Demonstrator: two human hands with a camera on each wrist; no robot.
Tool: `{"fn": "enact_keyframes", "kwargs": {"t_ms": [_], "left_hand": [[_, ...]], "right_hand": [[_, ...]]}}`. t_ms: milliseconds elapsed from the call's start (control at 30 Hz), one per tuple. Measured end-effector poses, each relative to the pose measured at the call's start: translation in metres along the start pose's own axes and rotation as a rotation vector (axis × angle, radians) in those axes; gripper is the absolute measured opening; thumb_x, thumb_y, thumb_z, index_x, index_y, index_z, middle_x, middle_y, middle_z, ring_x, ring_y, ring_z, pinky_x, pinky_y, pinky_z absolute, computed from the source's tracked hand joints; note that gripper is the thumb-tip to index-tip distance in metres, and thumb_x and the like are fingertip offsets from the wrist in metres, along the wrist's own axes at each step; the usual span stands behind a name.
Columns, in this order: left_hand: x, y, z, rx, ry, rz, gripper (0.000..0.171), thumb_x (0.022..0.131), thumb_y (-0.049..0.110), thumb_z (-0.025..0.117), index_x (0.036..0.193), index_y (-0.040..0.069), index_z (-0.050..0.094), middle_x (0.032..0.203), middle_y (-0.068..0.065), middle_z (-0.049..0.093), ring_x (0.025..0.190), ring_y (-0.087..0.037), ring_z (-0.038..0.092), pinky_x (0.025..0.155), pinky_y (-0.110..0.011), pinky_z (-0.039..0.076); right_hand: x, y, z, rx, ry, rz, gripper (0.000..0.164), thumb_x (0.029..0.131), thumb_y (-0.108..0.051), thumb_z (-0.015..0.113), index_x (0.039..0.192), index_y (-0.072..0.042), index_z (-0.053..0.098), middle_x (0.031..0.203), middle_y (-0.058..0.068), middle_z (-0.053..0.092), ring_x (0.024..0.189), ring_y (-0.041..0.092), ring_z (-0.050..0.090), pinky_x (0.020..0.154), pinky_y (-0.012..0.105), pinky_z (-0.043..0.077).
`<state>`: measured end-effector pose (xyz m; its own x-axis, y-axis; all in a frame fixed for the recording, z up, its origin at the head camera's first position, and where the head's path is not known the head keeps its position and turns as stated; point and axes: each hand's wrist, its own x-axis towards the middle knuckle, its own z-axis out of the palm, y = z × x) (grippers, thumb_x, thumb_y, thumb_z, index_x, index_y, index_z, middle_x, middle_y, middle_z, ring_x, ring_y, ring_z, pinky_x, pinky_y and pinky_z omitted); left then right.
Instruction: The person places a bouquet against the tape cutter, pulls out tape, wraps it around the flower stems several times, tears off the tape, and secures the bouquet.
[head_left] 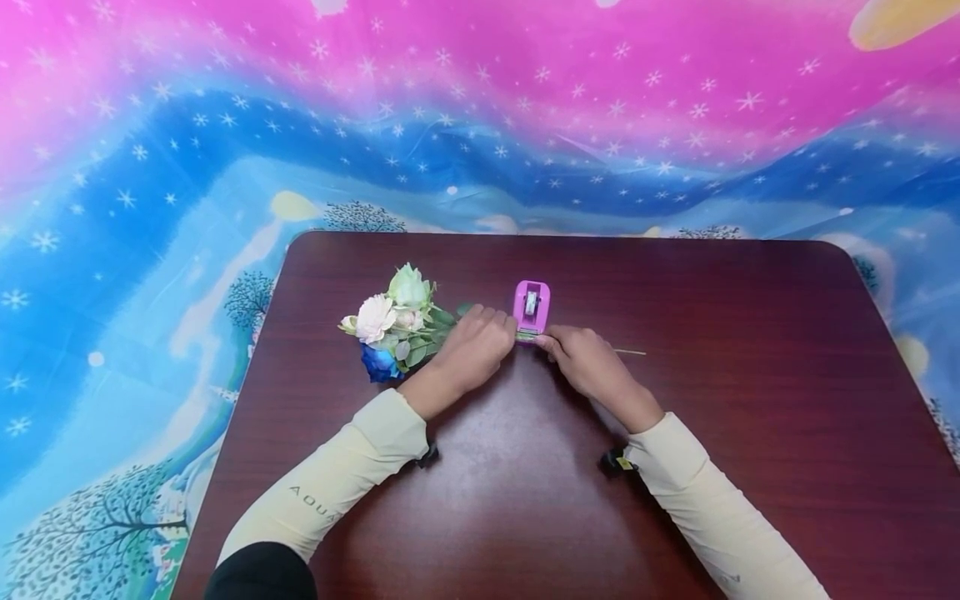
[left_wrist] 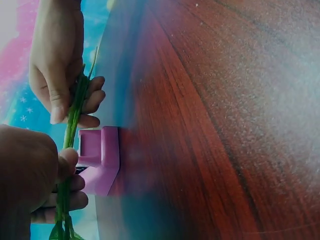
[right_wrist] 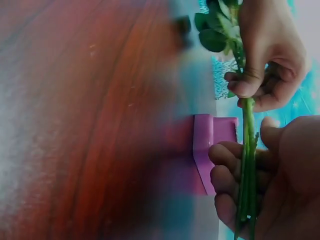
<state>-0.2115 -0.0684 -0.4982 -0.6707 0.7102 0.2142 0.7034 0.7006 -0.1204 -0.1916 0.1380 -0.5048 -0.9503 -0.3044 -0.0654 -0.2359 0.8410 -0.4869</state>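
A small bouquet of flowers [head_left: 375, 319], white, pale green and blue, lies sideways with its heads to the left. My left hand [head_left: 480, 337] pinches its green stems [right_wrist: 248, 130] between thumb and fingers, just below the leaves. Farther down the same stems, my right hand [head_left: 592, 358] has its fingers curled round them, its thumb alongside. Just beyond the stems, between the two hands, stands a pink tape dispenser [head_left: 520, 292] with a serrated edge toward me. Whether tape touches the stems cannot be made out.
Everything sits on a dark red-brown wooden table [head_left: 712, 333] with rounded far corners. Behind it hangs a pink and blue cloth [head_left: 465, 108] with snowflakes and trees. One stem end [head_left: 632, 352] sticks out past my right hand.
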Motion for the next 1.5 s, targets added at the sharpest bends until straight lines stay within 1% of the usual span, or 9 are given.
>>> {"fn": "enact_keyframes", "kwargs": {"t_ms": [100,267,367,667,867,1200,1300,1400,1500], "left_hand": [[0.0,0.0,0.002,0.016,0.005,0.008,0.015,0.085,0.004,0.068,0.1,0.005,0.065,0.085,-0.005,0.067,0.073,-0.021,0.06,0.071,-0.033,0.049],[0.0,0.002,0.008,-0.005,0.004,0.001,0.027,0.085,0.005,0.07,0.109,0.004,0.058,0.088,-0.006,0.066,0.075,-0.022,0.063,0.071,-0.034,0.052],[-0.001,0.003,0.009,-0.021,0.011,-0.006,0.03,0.086,0.006,0.07,0.113,0.003,0.057,0.087,-0.006,0.068,0.073,-0.023,0.065,0.069,-0.034,0.052],[0.0,0.001,0.006,-0.058,-0.023,0.0,0.014,0.088,0.004,0.068,0.102,0.004,0.065,0.088,-0.007,0.07,0.076,-0.024,0.067,0.07,-0.035,0.053],[-0.001,0.003,0.013,-0.07,-0.052,-0.013,0.019,0.088,0.007,0.07,0.106,0.005,0.065,0.091,-0.007,0.07,0.079,-0.025,0.068,0.074,-0.036,0.053],[-0.002,0.004,0.019,-0.073,-0.046,-0.022,0.013,0.094,0.012,0.065,0.107,0.007,0.066,0.094,-0.006,0.072,0.083,-0.024,0.07,0.076,-0.036,0.052],[-0.001,0.003,0.017,-0.125,-0.052,-0.038,0.01,0.096,0.011,0.065,0.105,0.007,0.068,0.093,-0.006,0.074,0.083,-0.024,0.071,0.076,-0.037,0.052],[0.0,0.001,0.015,-0.226,-0.048,-0.08,0.004,0.095,0.012,0.067,0.096,0.009,0.069,0.089,-0.005,0.075,0.08,-0.023,0.072,0.076,-0.038,0.053],[0.001,0.0,0.014,-0.34,-0.05,-0.133,0.004,0.094,0.015,0.072,0.09,0.012,0.071,0.088,-0.003,0.076,0.079,-0.023,0.073,0.077,-0.039,0.054]], "right_hand": [[0.002,-0.001,-0.002,0.03,-0.006,0.018,0.029,0.107,-0.034,0.052,0.096,-0.011,0.066,0.072,0.001,0.057,0.067,0.018,0.053,0.066,0.035,0.045],[0.004,0.0,0.004,0.065,0.059,0.02,0.019,0.104,-0.028,0.06,0.103,-0.012,0.069,0.077,0.004,0.063,0.07,0.019,0.053,0.069,0.036,0.045],[0.003,0.0,0.007,0.073,0.09,0.014,0.017,0.103,-0.026,0.062,0.102,-0.011,0.069,0.08,0.005,0.066,0.071,0.02,0.054,0.07,0.037,0.046],[0.002,-0.002,0.011,0.009,0.158,-0.019,0.017,0.102,-0.025,0.064,0.095,-0.01,0.066,0.08,0.007,0.066,0.072,0.023,0.055,0.07,0.04,0.048],[-0.001,-0.001,0.018,-0.055,0.183,-0.044,0.018,0.102,-0.026,0.064,0.095,-0.01,0.066,0.081,0.007,0.068,0.073,0.025,0.06,0.07,0.045,0.051],[-0.005,0.001,0.023,-0.04,0.194,-0.058,0.017,0.103,-0.027,0.062,0.096,-0.012,0.067,0.09,0.008,0.073,0.083,0.028,0.069,0.075,0.049,0.053],[-0.006,0.001,0.022,0.021,0.187,-0.048,0.017,0.102,-0.027,0.064,0.101,-0.011,0.071,0.095,0.008,0.075,0.086,0.027,0.07,0.077,0.048,0.054],[-0.006,0.002,0.022,0.087,0.187,-0.039,0.016,0.101,-0.025,0.066,0.105,-0.011,0.074,0.097,0.009,0.076,0.086,0.025,0.069,0.078,0.047,0.055],[-0.007,0.002,0.021,0.123,0.192,-0.032,0.015,0.099,-0.022,0.067,0.105,-0.01,0.075,0.095,0.009,0.076,0.081,0.024,0.066,0.077,0.046,0.054]]}}
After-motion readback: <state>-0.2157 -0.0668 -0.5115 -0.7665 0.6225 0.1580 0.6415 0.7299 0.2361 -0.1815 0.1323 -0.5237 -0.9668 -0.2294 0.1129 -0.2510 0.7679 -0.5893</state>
